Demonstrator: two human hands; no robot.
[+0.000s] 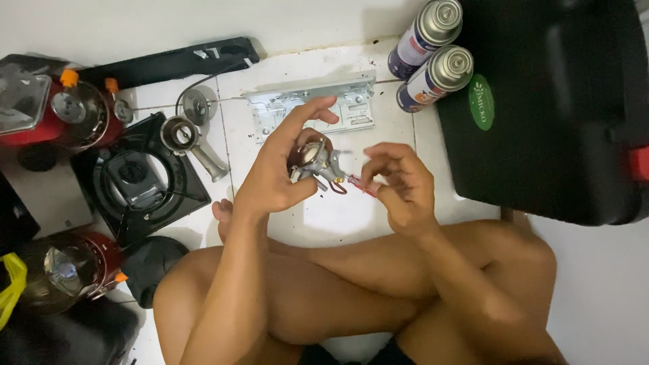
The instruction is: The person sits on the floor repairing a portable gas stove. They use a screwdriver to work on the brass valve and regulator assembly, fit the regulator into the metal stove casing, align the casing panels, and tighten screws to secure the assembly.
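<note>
My left hand (pixel 277 165) holds a small metal valve assembly (pixel 316 164) with wires, lifted above the white tiled floor, thumb under it and fingers spread above. My right hand (pixel 399 186) pinches a thin red-handled tool (pixel 360 184) whose tip meets the right side of the assembly. Both hands hover over my crossed legs.
A silver metal bracket plate (pixel 311 105) lies just beyond the hands. Two gas canisters (pixel 433 57) lie at the upper right beside a large black case (pixel 554 108). A black stove top (pixel 138 179), a burner tube (pixel 193 145) and red stove parts (pixel 61 115) sit at left.
</note>
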